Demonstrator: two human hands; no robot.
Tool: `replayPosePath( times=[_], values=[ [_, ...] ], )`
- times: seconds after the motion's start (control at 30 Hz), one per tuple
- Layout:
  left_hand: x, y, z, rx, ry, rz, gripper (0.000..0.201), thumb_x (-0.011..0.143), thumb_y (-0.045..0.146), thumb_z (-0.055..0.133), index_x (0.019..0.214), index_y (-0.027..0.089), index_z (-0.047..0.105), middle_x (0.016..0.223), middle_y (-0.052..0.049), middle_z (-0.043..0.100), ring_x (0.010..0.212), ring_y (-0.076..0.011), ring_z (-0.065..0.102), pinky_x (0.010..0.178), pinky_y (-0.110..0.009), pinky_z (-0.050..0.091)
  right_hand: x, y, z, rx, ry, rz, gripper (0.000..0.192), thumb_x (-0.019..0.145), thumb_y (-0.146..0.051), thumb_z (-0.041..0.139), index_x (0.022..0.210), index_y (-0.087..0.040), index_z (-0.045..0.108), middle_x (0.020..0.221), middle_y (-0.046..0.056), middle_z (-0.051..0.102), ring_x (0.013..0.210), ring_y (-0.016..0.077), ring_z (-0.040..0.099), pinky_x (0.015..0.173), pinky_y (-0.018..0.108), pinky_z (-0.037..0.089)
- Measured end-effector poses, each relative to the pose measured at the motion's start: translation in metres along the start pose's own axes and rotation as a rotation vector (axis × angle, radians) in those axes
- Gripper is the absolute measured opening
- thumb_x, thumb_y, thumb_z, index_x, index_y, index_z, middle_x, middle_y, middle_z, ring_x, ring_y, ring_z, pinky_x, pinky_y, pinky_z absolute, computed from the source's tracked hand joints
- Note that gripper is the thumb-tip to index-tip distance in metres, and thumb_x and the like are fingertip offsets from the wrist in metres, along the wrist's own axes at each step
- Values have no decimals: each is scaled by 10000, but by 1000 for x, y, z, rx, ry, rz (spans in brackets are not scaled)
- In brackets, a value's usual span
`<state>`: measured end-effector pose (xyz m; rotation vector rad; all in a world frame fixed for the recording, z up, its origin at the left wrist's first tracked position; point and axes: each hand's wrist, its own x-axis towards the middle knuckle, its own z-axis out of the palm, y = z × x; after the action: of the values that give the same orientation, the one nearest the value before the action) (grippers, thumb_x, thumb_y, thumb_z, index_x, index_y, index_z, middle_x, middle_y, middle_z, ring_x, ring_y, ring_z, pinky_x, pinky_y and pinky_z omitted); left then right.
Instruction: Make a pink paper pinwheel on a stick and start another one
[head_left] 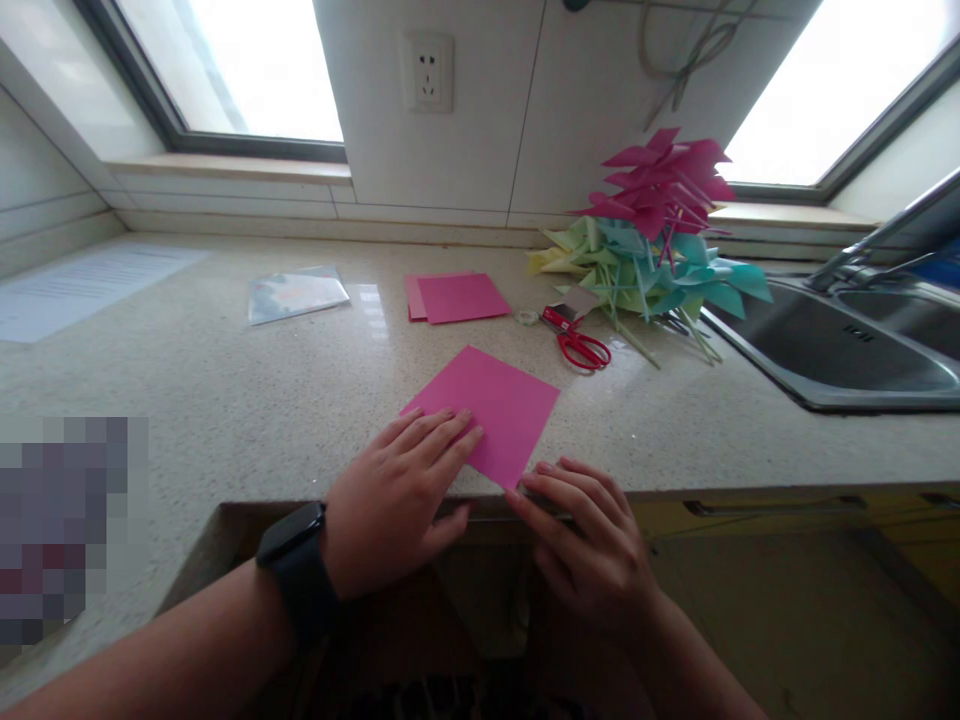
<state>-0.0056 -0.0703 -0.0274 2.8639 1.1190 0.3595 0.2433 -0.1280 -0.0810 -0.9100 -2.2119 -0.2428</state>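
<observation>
Pink paper sheet (pixel 514 410), one, at the front edge of the worktop (pixel 300 390). Near corner: right hand (pixel 592 530), fingertips touching, pinch unclear. Left side: left hand (pixel 401 490), laid flat, gripping nothing; light, steady pressure should prevent slipping and creases. Beyond: red scissors (pixel 571 341); farther, pink squares (pixel 469 300), overlapping.

We're backlit: left window (pixel 255 65) and right window (pixel 832 90) blown to white, wall (pixel 465 150) between them greyish. Glare streaks on the counter (pixel 225 400); pink sheet (pixel 510 400) evenly lit. Below the counter edge it's dim, floor (pixel 765 600) murky. We get wide-angle stretch, both windows leaning outward, slightly soft detail, and a blocky pixelated patch (pixel 52 520) far left.
</observation>
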Motion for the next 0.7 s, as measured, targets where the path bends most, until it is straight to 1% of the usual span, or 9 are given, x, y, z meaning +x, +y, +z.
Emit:
replayPosePath(
  times=[0.3,0.53,0.7],
  values=[
    [-2,0,-1,0,-7,-4,640,917,368,572,1509,173,428,1577,-89,448,1444,-269,390,1214,-474,290,2,-3,1,1,7,55,463,856,-76,582,1306,-159,649,1221,113,643,1174,280,569,1046,531,447],
    [-2,0,1,-11,5,-3,637,915,370,577,1507,191,427,1571,-94,455,1439,-278,400,1208,-482,296,5,-6,1,8,9,74,464,828,-45,588,1273,-155,662,1187,115,645,1135,273,578,1027,528,451],
    [-2,0,0,-7,12,-1,643,911,369,587,1505,179,427,1566,-96,462,1434,-279,404,1205,-487,304,8,-8,0,4,23,96,446,824,-33,593,1246,-155,672,1170,112,648,1114,266,580,1016,520,453]
  ],
)
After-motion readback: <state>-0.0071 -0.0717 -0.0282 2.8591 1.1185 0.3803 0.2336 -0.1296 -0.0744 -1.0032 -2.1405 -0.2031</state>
